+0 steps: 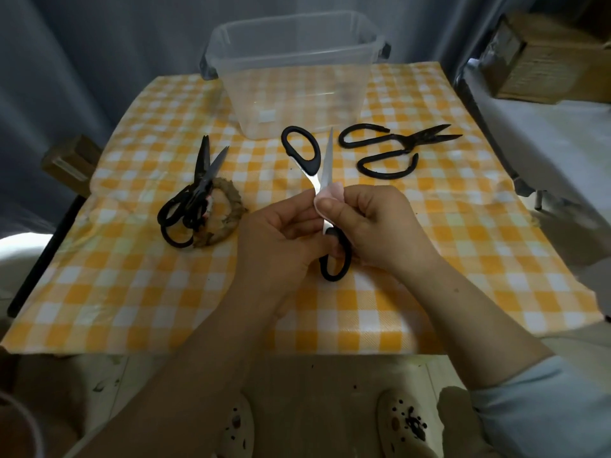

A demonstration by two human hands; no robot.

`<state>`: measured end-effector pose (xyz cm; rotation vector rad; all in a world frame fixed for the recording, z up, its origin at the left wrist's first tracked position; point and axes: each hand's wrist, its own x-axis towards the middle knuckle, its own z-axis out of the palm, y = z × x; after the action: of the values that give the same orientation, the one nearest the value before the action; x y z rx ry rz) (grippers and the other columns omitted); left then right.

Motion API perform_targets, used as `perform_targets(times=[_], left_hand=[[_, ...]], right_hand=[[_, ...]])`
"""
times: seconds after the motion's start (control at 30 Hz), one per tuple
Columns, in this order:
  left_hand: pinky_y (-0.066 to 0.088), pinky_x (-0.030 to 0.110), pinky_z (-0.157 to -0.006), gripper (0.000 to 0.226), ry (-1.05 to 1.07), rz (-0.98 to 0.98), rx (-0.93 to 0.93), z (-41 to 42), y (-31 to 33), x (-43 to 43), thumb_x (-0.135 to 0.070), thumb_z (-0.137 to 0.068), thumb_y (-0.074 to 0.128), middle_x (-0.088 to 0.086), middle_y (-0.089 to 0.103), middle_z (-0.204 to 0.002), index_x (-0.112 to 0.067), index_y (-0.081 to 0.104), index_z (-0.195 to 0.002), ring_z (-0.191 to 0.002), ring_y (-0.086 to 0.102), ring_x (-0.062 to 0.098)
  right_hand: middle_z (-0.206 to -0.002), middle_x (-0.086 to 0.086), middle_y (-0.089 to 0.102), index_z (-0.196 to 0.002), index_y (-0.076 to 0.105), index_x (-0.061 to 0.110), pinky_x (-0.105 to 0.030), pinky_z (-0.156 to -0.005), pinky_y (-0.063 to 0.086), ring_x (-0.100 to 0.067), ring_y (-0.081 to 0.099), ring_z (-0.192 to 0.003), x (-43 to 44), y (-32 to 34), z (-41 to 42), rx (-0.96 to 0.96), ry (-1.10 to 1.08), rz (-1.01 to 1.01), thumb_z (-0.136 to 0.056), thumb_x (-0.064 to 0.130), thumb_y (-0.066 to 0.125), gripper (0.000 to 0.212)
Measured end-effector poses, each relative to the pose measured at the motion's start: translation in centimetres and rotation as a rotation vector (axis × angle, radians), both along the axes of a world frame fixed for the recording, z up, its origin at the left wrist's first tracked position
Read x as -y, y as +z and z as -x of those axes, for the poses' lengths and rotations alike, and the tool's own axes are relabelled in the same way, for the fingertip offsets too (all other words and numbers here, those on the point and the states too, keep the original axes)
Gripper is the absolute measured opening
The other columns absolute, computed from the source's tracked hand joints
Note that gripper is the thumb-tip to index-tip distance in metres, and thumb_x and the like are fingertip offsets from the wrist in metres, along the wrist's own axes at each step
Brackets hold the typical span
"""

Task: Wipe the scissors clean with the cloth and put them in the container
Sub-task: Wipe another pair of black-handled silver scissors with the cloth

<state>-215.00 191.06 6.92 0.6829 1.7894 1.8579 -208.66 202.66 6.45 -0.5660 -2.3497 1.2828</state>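
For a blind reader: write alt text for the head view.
The left hand holds open black-handled scissors while the right hand pinches a pale cloth round one blade, above a yellow checked tablecloth. Other scissors lie left and right, a transparent container behind.

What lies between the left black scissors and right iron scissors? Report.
Head view: the open scissors, held by the left hand and pinched in cloth by the right hand, their free handle loop and one blade above the tablecloth.

pale blue right sleeve, bare left forearm, cream clogs with dark charms
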Motion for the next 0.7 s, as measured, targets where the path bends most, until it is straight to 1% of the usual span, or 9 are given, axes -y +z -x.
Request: perform_targets(times=[0.07, 0.17, 0.23, 0.3, 0.37, 0.43, 0.53, 0.6, 0.7], left_hand=[[0.051, 0.011, -0.061, 0.058, 0.004, -0.006, 0.015, 0.0, 0.1, 0.0, 0.019, -0.063, 0.072, -0.02, 0.071, -0.072, -0.033, 0.067, -0.087, -0.075, 0.066, -0.005], [0.054, 0.018, -0.062, 0.054, -0.015, -0.026, 0.048, 0.2, 0.1, 0.2, 0.023, -0.063, 0.069, -0.009, 0.074, -0.079, -0.021, 0.069, -0.093, -0.077, 0.07, 0.004], [0.055, 0.02, -0.062, 0.052, -0.02, -0.034, 0.057, 0.3, 0.2, 0.2, 0.023, -0.064, 0.068, -0.005, 0.075, -0.081, -0.018, 0.069, -0.095, -0.078, 0.071, 0.009], [0.054, 0.017, -0.061, 0.053, -0.01, -0.041, 0.069, 0.2, 0.2, 0.2, 0.023, -0.063, 0.068, -0.009, 0.074, -0.076, -0.024, 0.068, -0.087, -0.075, 0.07, 0.005], [0.053, 0.016, -0.062, 0.054, 0.005, -0.041, 0.075, 0.2, 0.2, 0.0, 0.021, -0.061, 0.071, -0.012, 0.073, -0.074, -0.028, 0.067, -0.082, -0.076, 0.069, 0.002], [0.053, 0.015, -0.065, 0.055, 0.028, -0.039, 0.087, 0.2, 0.2, -0.1, 0.018, -0.059, 0.073, -0.014, 0.072, -0.074, -0.032, 0.067, -0.08, -0.078, 0.067, 0.0], [0.053, 0.015, -0.066, 0.052, 0.061, -0.051, 0.131, 0.4, 0.2, -0.2, 0.017, -0.06, 0.074, -0.009, 0.071, -0.081, -0.027, 0.066, -0.088, -0.078, 0.067, -0.002], [0.054, 0.015, -0.065, 0.051, 0.062, -0.069, 0.146, 0.5, 0.3, -0.2, 0.02, -0.062, 0.07, -0.008, 0.072, -0.08, -0.023, 0.066, -0.09, -0.075, 0.067, -0.002], [0.053, 0.014, -0.063, 0.05, 0.036, -0.07, 0.118, 0.6, 0.5, 0.0, 0.022, -0.067, 0.065, -0.013, 0.073, -0.073, -0.023, 0.066, -0.088, -0.074, 0.068, -0.001]], right_hand=[[-0.056, -0.014, 0.056, -0.079, 0.063, -0.004, -0.029, -0.047, 0.042, -0.014, 0.05, -0.046, -0.3, 0.0, 0.0, 0.022, 0.005, 0.01, -0.094, 0.034, 0.055, 0.042], [-0.066, -0.012, 0.064, -0.092, 0.067, -0.001, -0.03, -0.053, 0.05, -0.017, 0.058, -0.054, -1.1, 0.9, -0.7, 0.13, 0.194, 0.22, -0.095, 0.026, 0.055, 0.029], [-0.081, -0.013, 0.07, -0.098, 0.069, 0.004, -0.033, -0.062, 0.057, -0.017, 0.066, -0.066, -1.2, 0.8, -0.8, 0.148, 0.214, 0.163, -0.092, 0.024, 0.06, 0.023], [-0.081, -0.015, 0.07, -0.092, 0.07, 0.005, -0.043, -0.066, 0.057, -0.023, 0.066, -0.071, -1.1, 0.2, -0.5, 0.108, 0.136, 0.007, -0.09, 0.031, 0.061, 0.028], [-0.07, -0.015, 0.066, -0.083, 0.068, 0.003, -0.04, -0.06, 0.053, -0.026, 0.061, -0.063, -0.8, -0.1, -0.2, 0.041, 0.042, -0.067, -0.092, 0.035, 0.058, 0.034], [-0.062, -0.017, 0.06, -0.077, 0.064, 0.0, -0.033, -0.051, 0.046, -0.025, 0.055, -0.054, -0.6, -0.3, -0.1, -0.019, -0.013, -0.061, -0.094, 0.034, 0.056, 0.038], [-0.058, -0.021, 0.057, -0.077, 0.063, 0.0, -0.025, -0.044, 0.039, -0.018, 0.05, -0.045, -0.4, -0.2, 0.1, -0.083, -0.035, 0.105, -0.096, 0.031, 0.052, 0.039], [-0.055, -0.024, 0.056, -0.085, 0.064, -0.005, -0.023, -0.039, 0.039, -0.021, 0.05, -0.04, -0.6, 0.2, 0.0, -0.094, -0.061, 0.303, -0.098, 0.029, 0.051, 0.039], [-0.05, -0.013, 0.06, -0.087, 0.067, -0.003, -0.023, -0.038, 0.042, -0.02, 0.054, -0.037, -1.3, 1.2, -0.6, -0.062, 0.038, 0.457, -0.096, 0.023, 0.052, 0.031]])
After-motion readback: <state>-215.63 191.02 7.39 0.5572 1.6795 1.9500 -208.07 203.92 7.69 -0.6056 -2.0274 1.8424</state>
